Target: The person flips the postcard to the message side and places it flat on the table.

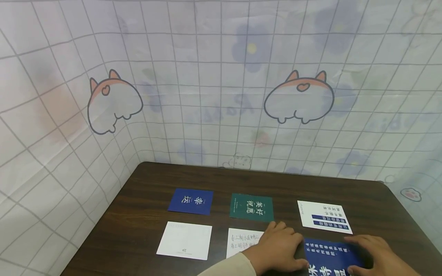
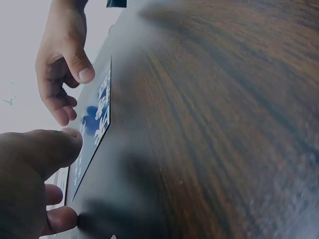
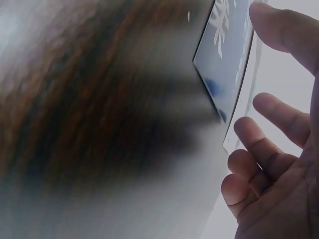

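A dark blue card with white Chinese characters lies at the front right of the brown table, between the two hands. My left hand is at its left side, thumb by the card's edge and fingers reaching over a white card with handwriting, partly hiding it. On the blue card's right side, my right hand has its thumb and fingers spread and loosely bent. The right wrist view shows the right fingers apart from the blue card, gripping nothing. The left thumb appears just over the card in the left wrist view.
Along the back lie a blue card, a green card and a white card with blue bars. A mostly blank white card is at the front left. A patterned curtain stands behind the table.
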Demonstrator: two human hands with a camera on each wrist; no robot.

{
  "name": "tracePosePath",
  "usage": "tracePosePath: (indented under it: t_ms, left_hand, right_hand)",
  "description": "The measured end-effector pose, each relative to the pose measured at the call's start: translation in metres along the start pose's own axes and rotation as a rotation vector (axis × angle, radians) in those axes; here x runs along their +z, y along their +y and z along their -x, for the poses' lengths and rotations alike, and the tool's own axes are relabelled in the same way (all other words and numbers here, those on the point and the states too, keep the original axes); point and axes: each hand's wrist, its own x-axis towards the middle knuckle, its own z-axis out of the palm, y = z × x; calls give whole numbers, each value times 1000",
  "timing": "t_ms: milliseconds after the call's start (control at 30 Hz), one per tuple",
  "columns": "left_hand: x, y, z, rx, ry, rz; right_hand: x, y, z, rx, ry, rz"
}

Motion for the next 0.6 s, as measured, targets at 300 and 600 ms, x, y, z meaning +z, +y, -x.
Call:
tracePosePath:
  t_ms: [300,600]
  left_hand:
    - [4,4,-3,-25,-16,-34]
    - [6,7,-5,-31,-26,-48]
  right_hand:
    - [6,18,6,-151,175,38]
    - [2,23,7,-32,28,60]
